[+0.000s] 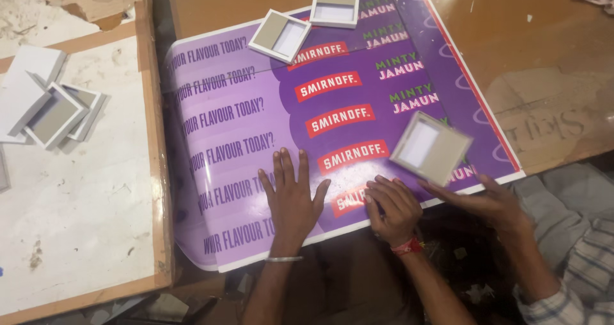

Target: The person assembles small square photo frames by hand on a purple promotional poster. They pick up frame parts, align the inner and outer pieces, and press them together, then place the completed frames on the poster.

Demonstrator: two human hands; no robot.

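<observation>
Flat on the purple printed sheet [256,127], left hand [291,200] spread wide, right hand [393,207] curled beside it, holding nothing visible.

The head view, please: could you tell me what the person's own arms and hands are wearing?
Both forearms are bare, no sleeves or gloves. The left hand has a thin silver bangle at the wrist; the right hand a red thread band. The checked sleeve belongs to a co-worker.

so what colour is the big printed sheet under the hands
Mostly purple, paler lilac on its left part, with rows of red labels; the sheet shows in the head view.
</observation>
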